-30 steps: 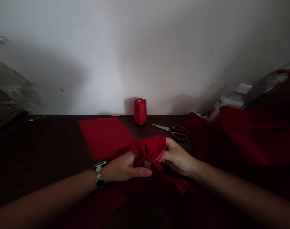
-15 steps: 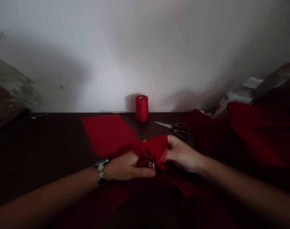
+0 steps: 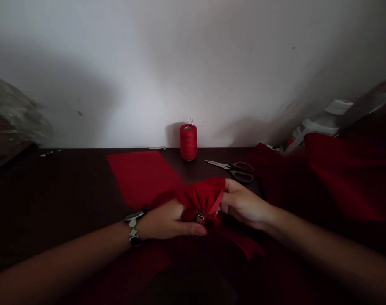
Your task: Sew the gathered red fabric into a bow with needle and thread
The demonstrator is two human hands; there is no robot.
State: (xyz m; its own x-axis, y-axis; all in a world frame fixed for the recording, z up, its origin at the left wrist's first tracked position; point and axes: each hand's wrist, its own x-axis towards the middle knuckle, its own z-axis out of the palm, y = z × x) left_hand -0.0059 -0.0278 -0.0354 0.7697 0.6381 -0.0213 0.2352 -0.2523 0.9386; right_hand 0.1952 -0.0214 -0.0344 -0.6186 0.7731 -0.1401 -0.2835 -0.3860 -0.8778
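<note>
A gathered piece of red fabric (image 3: 199, 195) is bunched between my two hands, its folds fanning out from a pinched middle. My left hand (image 3: 172, 220) is closed on the fabric from the left, thumb along its near side. At the pinched spot a small shiny metal piece (image 3: 201, 217) shows; I cannot tell whether it is a clip or a ring. My right hand (image 3: 242, 203) grips the fabric's right edge between thumb and fingers. A loose strip of red fabric (image 3: 246, 245) trails below. The left fingertips are hidden behind the cloth.
Beyond my hands a flat red cloth piece (image 3: 142, 173) lies on the dark table (image 3: 68, 186). A red thread spool (image 3: 188, 143) with pins or needles stands near the wall, scissors (image 3: 232, 167) to its right. More red cloth (image 3: 348, 178) and a white-capped bottle (image 3: 320, 125) are at right.
The gathered fabric has spread into a wider, smoother fan at the top, its right edge drawn slightly outward by my right hand. My left hand keeps its hold at the pinched middle.
</note>
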